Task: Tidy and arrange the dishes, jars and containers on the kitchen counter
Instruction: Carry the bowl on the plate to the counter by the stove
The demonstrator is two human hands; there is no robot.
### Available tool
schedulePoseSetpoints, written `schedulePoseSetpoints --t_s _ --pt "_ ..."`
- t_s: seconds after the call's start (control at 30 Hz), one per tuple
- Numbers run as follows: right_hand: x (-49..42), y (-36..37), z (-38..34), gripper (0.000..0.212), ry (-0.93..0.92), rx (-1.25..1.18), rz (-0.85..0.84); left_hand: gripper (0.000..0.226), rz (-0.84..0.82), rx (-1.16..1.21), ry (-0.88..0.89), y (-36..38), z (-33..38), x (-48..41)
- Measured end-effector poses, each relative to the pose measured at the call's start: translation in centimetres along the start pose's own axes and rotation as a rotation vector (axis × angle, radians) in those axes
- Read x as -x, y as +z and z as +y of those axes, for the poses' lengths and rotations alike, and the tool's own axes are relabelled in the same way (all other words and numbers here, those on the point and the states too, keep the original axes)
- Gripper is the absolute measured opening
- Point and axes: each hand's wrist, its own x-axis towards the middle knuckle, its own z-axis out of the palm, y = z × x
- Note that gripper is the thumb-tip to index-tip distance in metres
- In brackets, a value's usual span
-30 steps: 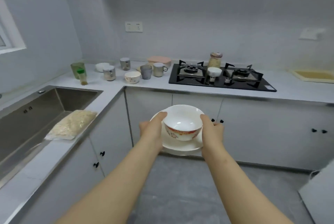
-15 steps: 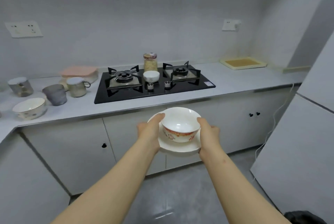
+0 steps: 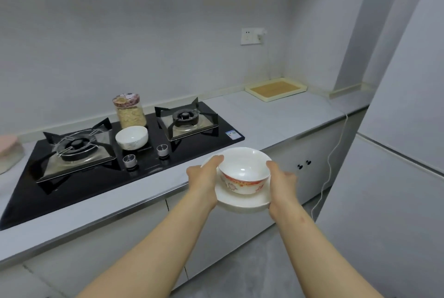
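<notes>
A white bowl with a red patterned band (image 3: 243, 172) sits on a white plate (image 3: 242, 201), and I carry both in front of the counter's edge. My left hand (image 3: 204, 181) grips the plate's left rim, thumb against the bowl. My right hand (image 3: 282, 182) grips the right rim the same way. On the black gas hob (image 3: 101, 172) stand a plain white bowl (image 3: 131, 137) and a glass jar of pale flakes with a patterned lid (image 3: 129, 113).
The grey counter (image 3: 276, 117) runs right to a cream tray with a wooden insert (image 3: 276, 88) in the corner. A pink-lidded container (image 3: 8, 153) sits at the far left. A white cable (image 3: 334, 151) hangs over the cabinets beside a white appliance (image 3: 396, 189).
The view has swung right along the counter, away from the sink and mugs, and closer to the hob. Both hands still hold the plate and bowl the same way.
</notes>
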Motion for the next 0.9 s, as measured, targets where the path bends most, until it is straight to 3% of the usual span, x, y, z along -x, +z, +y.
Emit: schedulePoseSetpoints --t_s 0.4,0.53,0.9 --pt "-21.7 -2.6 -10.0 0.046 -0.004 0.081 -0.049 0.068 0.01 0.057 -0.057 19.5 1.9 -12.0" --pt "-26.2 -1.8 -12.0 0.029 0.003 0.094 -0.1 0.064 0.033 0.047 -0.058 22.6 2.8 -15.2" --pt "-40.2 4.6 -14.5 0.046 0.092 0.206 -0.156 0.061 0.083 0.036 -0.054 28.5 6.7 -29.0"
